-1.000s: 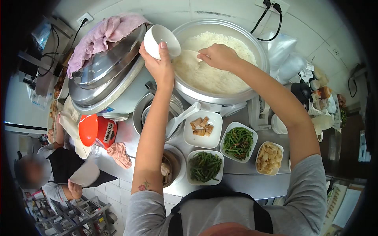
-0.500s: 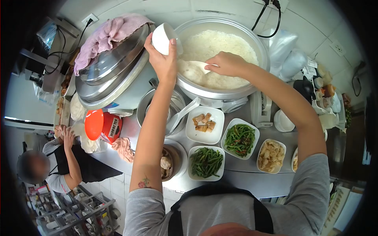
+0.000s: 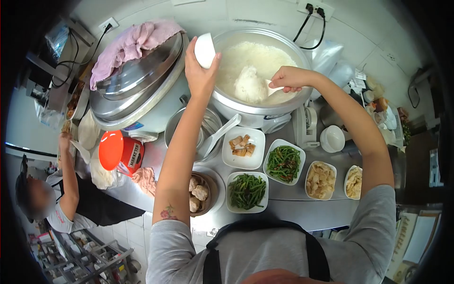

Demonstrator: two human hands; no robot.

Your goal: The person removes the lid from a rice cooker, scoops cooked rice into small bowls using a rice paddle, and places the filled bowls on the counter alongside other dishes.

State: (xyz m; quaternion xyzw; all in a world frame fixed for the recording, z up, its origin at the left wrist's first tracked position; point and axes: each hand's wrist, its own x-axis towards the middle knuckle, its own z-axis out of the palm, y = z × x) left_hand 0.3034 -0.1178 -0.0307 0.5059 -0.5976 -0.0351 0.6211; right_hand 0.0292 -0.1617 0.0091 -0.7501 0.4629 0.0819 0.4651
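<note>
My left hand (image 3: 201,72) is closed around a small white bowl (image 3: 204,51), tipped on its side above the left rim of a large rice cooker (image 3: 237,110). Inside the cooker lies a wide bed of white rice (image 3: 236,59). My right hand (image 3: 290,78) grips the handle of a white rice paddle (image 3: 273,89) over the cooker's right half. A big clump of rice (image 3: 250,85) sits on the paddle's blade and hides most of it. The bowl's inside is turned out of my sight.
Below the cooker stand square dishes of meat pieces (image 3: 243,146), green beans (image 3: 283,163) and greens (image 3: 247,191). A steamer (image 3: 211,194) holds buns. Left are a second cooker with its lid (image 3: 137,78), a pot with a ladle (image 3: 222,134), a red container (image 3: 111,151) and a co-worker (image 3: 71,199).
My right hand has lifted the paddle and moved right, with a rounded clump of rice on it. My left hand and the bowl have shifted slightly right. The co-worker's arm has moved.
</note>
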